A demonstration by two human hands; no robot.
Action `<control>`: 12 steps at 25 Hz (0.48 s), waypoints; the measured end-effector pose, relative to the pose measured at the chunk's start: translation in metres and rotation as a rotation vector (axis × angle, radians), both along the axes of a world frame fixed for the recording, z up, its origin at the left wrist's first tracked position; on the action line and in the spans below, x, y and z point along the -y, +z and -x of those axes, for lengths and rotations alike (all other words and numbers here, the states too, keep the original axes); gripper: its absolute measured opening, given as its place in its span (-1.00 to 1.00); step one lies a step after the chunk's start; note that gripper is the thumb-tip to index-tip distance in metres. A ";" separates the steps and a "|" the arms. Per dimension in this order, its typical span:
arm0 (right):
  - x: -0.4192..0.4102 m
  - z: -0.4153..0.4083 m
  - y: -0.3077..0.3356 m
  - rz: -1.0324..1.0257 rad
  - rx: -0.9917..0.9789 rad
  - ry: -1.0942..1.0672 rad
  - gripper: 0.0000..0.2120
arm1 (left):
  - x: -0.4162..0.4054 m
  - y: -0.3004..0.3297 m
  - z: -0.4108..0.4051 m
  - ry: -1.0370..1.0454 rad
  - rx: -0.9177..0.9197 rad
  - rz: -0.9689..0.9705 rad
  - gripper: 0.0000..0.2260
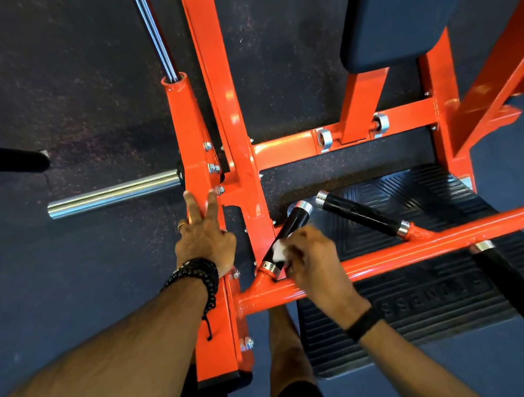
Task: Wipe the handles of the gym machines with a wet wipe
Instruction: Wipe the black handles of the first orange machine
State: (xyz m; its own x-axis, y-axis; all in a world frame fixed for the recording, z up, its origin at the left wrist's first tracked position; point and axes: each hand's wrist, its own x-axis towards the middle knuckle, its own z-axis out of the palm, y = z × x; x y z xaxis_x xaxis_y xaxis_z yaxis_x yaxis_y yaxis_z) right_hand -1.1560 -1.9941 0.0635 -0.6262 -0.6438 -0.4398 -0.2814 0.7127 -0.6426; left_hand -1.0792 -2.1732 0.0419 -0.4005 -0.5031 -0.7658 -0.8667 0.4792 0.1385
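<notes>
Dark gym floor (70, 88); right hand (310, 257) clamps wipe (278, 252) on handle (292, 230), left hand (205, 235) flat on orange frame (230, 106).

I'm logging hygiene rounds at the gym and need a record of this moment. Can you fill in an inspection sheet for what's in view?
Surface: dark speckled rubber floor; ribbed black footplate under the machine.
Job's things: white wet wipe pressed on the lower end of the left black handle; two more black handles, angled handle and lower right handle, with no wipe on them.
Clutter: nothing seen.
Grippers: right hand grips the wipe around the handle; left hand rests flat on the orange frame, fingers straight.
Cables: nothing seen.
Surroundings: chrome plate peg, dark seat pad, chrome guide rods.
</notes>
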 end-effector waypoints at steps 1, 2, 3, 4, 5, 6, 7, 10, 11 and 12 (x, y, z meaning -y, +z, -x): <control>0.006 0.016 -0.013 -0.044 -0.016 -0.063 -0.74 | 0.000 0.000 0.000 0.000 0.001 0.003 -0.28; 0.012 0.034 -0.021 -0.110 -0.032 -0.138 -0.76 | 0.000 -0.001 0.000 0.000 0.002 0.005 -0.28; 0.017 0.049 -0.027 -0.165 -0.038 -0.206 -0.78 | 0.000 -0.001 -0.001 0.000 0.002 0.008 -0.28; 0.019 0.054 -0.027 -0.192 -0.063 -0.237 -0.80 | 0.000 -0.001 -0.001 -0.002 0.004 0.008 -0.28; 0.021 0.049 -0.024 -0.182 -0.084 -0.257 -0.80 | 0.000 -0.001 -0.001 -0.005 0.005 0.008 -0.28; 0.021 0.034 -0.015 -0.163 -0.099 -0.240 -0.79 | 0.000 -0.001 -0.001 -0.007 0.006 0.008 -0.28; 0.021 0.012 -0.003 -0.141 -0.096 -0.194 -0.77 | 0.000 -0.001 -0.001 -0.006 0.007 0.009 -0.28; 0.018 -0.017 0.015 -0.135 -0.040 -0.120 -0.79 | 0.000 -0.001 -0.001 -0.003 0.013 0.006 -0.29; 0.020 -0.006 0.006 -0.148 -0.033 -0.150 -0.83 | 0.000 -0.001 0.000 -0.005 0.010 0.006 -0.29; 0.022 0.011 -0.006 -0.171 -0.036 -0.210 -0.85 | 0.000 -0.002 0.000 -0.004 0.010 0.006 -0.29</control>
